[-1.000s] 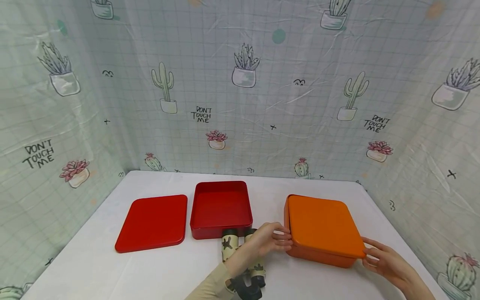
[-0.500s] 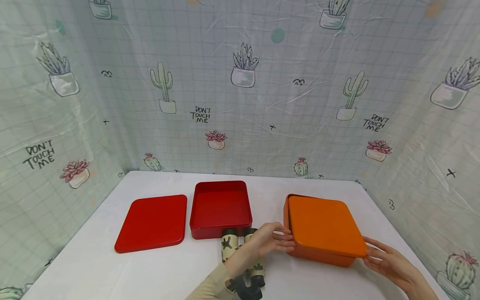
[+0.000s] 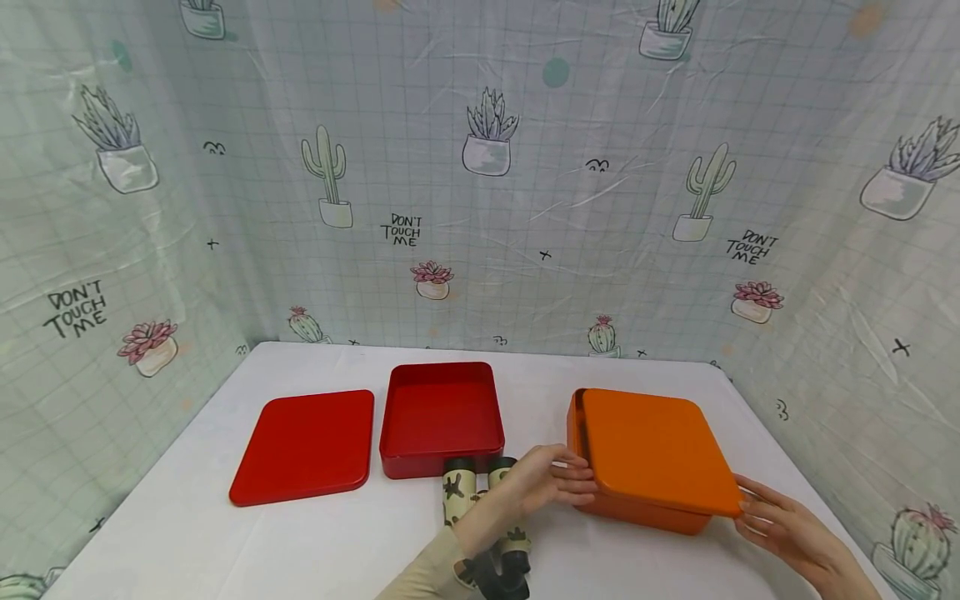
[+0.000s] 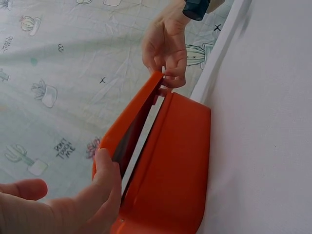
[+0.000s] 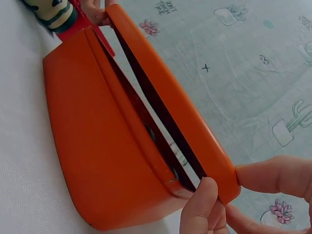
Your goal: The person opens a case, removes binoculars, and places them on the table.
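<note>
An orange box (image 3: 660, 517) stands at the table's right side. Its square orange lid (image 3: 656, 446) is raised off the rim and shifted right, leaving a strip of the box's opening at the left. My left hand (image 3: 551, 481) holds the lid's near left corner by its edge, fingertips along the side (image 4: 102, 168). Across from it, my right hand (image 3: 787, 529) pinches the near right corner, thumb and fingers on either side of the edge (image 5: 226, 183). A gap between lid and box shows in both wrist views. The box's inside is mostly hidden.
Camouflage-patterned binoculars (image 3: 459, 492) lie partly under my left forearm. Behind them stands an open red box (image 3: 442, 465), with a red lid (image 3: 303, 446) flat to its left. A cactus-print curtain (image 3: 480, 208) surrounds the white table (image 3: 315, 550).
The orange lid has slid to the right over its box, widening the uncovered strip at the left. Both hands have moved right with it. The red box, red lid and binoculars have stayed put.
</note>
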`<state>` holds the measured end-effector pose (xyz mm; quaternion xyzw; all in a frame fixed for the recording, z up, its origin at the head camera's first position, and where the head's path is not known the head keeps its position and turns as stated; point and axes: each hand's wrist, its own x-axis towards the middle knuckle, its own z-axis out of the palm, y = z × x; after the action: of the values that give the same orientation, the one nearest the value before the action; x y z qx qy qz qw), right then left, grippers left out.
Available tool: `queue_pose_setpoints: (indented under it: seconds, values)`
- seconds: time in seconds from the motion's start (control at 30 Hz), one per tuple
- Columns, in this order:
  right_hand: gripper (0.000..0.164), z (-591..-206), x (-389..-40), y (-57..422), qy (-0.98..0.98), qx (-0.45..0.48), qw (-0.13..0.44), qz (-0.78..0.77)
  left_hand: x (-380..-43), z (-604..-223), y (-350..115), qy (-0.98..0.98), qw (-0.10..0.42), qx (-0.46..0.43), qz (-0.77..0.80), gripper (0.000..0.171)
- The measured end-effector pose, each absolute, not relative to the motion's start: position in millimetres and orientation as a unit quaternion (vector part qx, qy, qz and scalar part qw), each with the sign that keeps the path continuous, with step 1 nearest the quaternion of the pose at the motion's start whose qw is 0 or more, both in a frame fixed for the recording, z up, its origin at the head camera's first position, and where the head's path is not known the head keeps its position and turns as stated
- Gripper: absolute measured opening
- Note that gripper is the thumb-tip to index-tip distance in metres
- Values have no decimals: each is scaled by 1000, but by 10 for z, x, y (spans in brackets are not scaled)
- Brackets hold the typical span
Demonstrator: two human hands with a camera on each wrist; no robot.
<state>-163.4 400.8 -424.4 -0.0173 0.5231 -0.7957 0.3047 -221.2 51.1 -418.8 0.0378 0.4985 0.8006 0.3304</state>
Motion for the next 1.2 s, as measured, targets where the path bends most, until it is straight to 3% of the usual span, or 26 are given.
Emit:
queue_pose_setpoints:
  seconds: [0.67,1.0,1.1,1.17,1.2]
  values:
    - [42,-4195,-1522,4261,519,-17,313,-795,-2105,-4143,682,479,327,74,811,48]
    - [23,-4237,-1453,4451,638,74,239,-729,-2045,-4103,830,468,334,58,816,45]
    - [39,-4223,-1443,4514,653,90,231,-716,-2038,-4103,885,464,344,55,815,42]
    - [63,-4213,-1436,4555,667,103,227,-702,-2028,-4098,921,462,350,52,813,40]
    - [62,-4212,-1432,4581,666,106,226,-702,-2020,-4094,936,459,354,50,813,39]
